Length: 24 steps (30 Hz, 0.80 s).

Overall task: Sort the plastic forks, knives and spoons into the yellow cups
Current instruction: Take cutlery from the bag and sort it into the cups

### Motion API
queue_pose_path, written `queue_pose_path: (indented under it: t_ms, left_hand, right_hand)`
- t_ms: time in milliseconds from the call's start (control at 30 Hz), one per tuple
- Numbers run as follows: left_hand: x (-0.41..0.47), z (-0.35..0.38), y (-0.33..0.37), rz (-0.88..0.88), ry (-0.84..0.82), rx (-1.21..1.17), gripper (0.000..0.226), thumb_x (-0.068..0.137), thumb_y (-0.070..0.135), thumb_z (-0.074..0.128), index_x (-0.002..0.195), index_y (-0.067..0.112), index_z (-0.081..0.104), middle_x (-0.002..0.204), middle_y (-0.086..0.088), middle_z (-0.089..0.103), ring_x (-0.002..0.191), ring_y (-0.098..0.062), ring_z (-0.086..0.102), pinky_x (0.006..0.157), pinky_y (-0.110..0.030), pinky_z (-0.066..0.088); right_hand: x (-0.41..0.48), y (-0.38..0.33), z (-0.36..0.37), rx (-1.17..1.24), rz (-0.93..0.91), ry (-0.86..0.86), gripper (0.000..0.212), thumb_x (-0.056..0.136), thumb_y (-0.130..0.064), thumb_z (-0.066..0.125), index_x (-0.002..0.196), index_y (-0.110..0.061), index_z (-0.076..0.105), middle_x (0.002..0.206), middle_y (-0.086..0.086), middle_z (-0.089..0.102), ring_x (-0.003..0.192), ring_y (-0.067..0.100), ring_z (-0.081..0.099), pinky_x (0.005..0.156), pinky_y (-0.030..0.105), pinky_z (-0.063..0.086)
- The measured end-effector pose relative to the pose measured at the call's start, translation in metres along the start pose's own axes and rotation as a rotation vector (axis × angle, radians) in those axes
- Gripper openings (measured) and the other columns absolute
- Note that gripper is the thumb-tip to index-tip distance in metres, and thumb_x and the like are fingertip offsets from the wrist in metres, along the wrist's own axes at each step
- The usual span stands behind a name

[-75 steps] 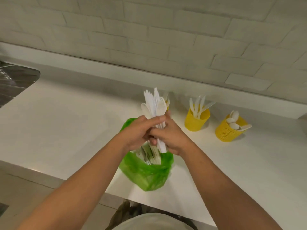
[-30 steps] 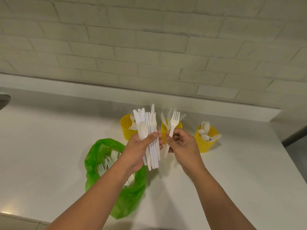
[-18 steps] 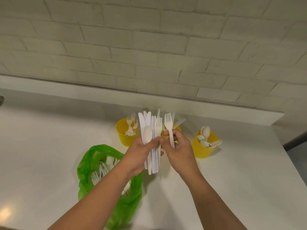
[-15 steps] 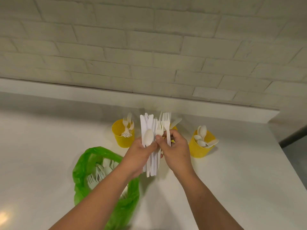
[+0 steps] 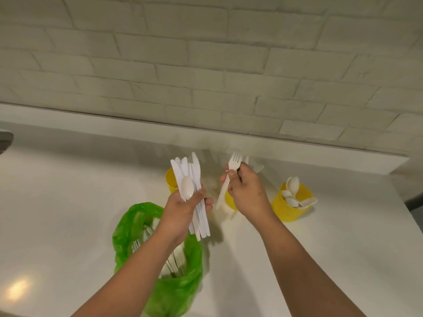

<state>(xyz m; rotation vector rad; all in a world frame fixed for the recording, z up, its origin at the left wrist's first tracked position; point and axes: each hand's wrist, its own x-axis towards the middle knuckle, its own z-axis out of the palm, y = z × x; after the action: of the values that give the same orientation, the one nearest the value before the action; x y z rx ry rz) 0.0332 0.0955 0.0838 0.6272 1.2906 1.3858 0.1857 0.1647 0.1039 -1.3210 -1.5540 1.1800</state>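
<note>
My left hand (image 5: 183,209) grips a bundle of white plastic cutlery (image 5: 191,179), knives with a spoon in front, held upright above the counter. My right hand (image 5: 246,191) pinches white plastic forks (image 5: 230,177), tines up, apart from the bundle. Three yellow cups stand behind: the left cup (image 5: 170,181) is mostly hidden by the bundle, the middle cup (image 5: 230,202) sits behind my right hand, and the right cup (image 5: 291,207) holds several spoons.
A green plastic bag (image 5: 183,287) with more white cutlery lies open on the white counter (image 5: 68,202) below my left forearm. A brick wall and a low ledge run behind the cups. The counter's right edge drops off beyond the spoon cup.
My right hand has pulled forks out of the bundle and moved right, away from my left hand. The bundle stays gripped in my left hand.
</note>
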Motion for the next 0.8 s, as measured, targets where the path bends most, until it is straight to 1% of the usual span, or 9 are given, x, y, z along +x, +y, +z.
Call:
queue_pose_path:
  t_ms: [100,200,300,400,500,600,667,733,800]
  left_hand:
    - [0.004,-0.021,0.019,0.019,0.063,-0.042,0.018,0.1,0.012,0.065,0.116,0.004,0.067,0.093,-0.018,0.071,0.084,-0.028,0.074,0.079,-0.035,0.064]
    - [0.007,-0.042,0.037,0.033,0.091,-0.075,0.017,0.099,0.016,0.066,0.115,0.008,0.068,0.093,-0.019,0.076,0.085,-0.03,0.075,0.076,-0.034,0.064]
    - [0.007,-0.055,0.046,0.059,0.1,-0.062,0.018,0.099,0.018,0.067,0.114,0.009,0.068,0.083,-0.011,0.078,0.081,-0.024,0.076,0.081,-0.037,0.063]
    - [0.005,-0.064,0.049,0.077,0.104,-0.072,0.017,0.098,0.016,0.067,0.113,0.008,0.068,0.083,-0.011,0.076,0.081,-0.025,0.075,0.082,-0.038,0.063]
    - [0.004,-0.073,0.049,0.083,0.097,-0.063,0.015,0.099,0.015,0.067,0.112,0.007,0.069,0.083,-0.012,0.072,0.081,-0.026,0.073,0.087,-0.042,0.062]
    - [0.006,-0.08,0.048,0.086,0.077,-0.048,0.012,0.099,0.014,0.066,0.109,0.007,0.069,0.081,-0.01,0.072,0.083,-0.027,0.072,0.091,-0.046,0.06]
    - [0.007,-0.082,0.047,0.078,0.075,-0.043,0.012,0.099,0.013,0.066,0.108,0.006,0.068,0.081,-0.009,0.072,0.082,-0.028,0.072,0.089,-0.045,0.06]
    - [0.01,-0.083,0.045,0.071,0.079,-0.044,0.013,0.099,0.013,0.067,0.109,0.005,0.067,0.081,-0.009,0.072,0.081,-0.027,0.073,0.088,-0.044,0.061]
    - [0.012,-0.083,0.043,0.065,0.08,-0.047,0.015,0.099,0.013,0.067,0.11,0.004,0.067,0.081,-0.009,0.073,0.082,-0.027,0.073,0.09,-0.046,0.061]
  right_hand:
    - [0.032,-0.018,0.018,-0.03,-0.06,0.034,0.018,0.106,-0.021,0.047,0.097,-0.02,0.063,0.093,-0.003,0.072,0.072,0.012,0.06,0.074,0.031,0.046]
    - [0.06,-0.042,0.049,-0.078,-0.142,0.033,0.017,0.105,-0.018,0.048,0.106,-0.01,0.063,0.11,0.009,0.07,0.089,0.021,0.063,0.08,0.029,0.046]
    - [0.078,-0.05,0.086,-0.168,-0.188,-0.039,0.022,0.104,-0.014,0.047,0.115,-0.001,0.061,0.118,0.014,0.069,0.105,0.029,0.065,0.09,0.039,0.052]
    - [0.088,-0.038,0.116,-0.324,-0.197,-0.133,0.018,0.102,-0.01,0.047,0.106,0.003,0.059,0.109,0.02,0.066,0.098,0.036,0.063,0.079,0.036,0.047]
    - [0.089,-0.028,0.134,-0.361,-0.188,-0.151,0.008,0.099,-0.008,0.051,0.095,-0.003,0.056,0.093,0.013,0.062,0.086,0.031,0.058,0.07,0.034,0.039]
    - [0.088,-0.019,0.141,-0.31,-0.128,-0.121,0.011,0.095,-0.007,0.053,0.103,-0.007,0.06,0.099,0.008,0.069,0.087,0.026,0.062,0.074,0.03,0.046]
    - [0.088,-0.013,0.143,-0.307,-0.096,-0.103,0.005,0.093,-0.009,0.055,0.095,-0.008,0.059,0.093,0.01,0.067,0.083,0.029,0.061,0.072,0.033,0.047]
    - [0.088,-0.011,0.144,-0.321,-0.086,-0.068,0.02,0.096,-0.018,0.06,0.081,-0.009,0.05,0.076,0.008,0.056,0.07,0.028,0.052,0.064,0.034,0.04]
    - [0.091,-0.01,0.143,-0.306,-0.076,-0.046,0.022,0.096,-0.021,0.063,0.082,-0.008,0.052,0.072,0.002,0.052,0.068,0.025,0.05,0.063,0.032,0.038]
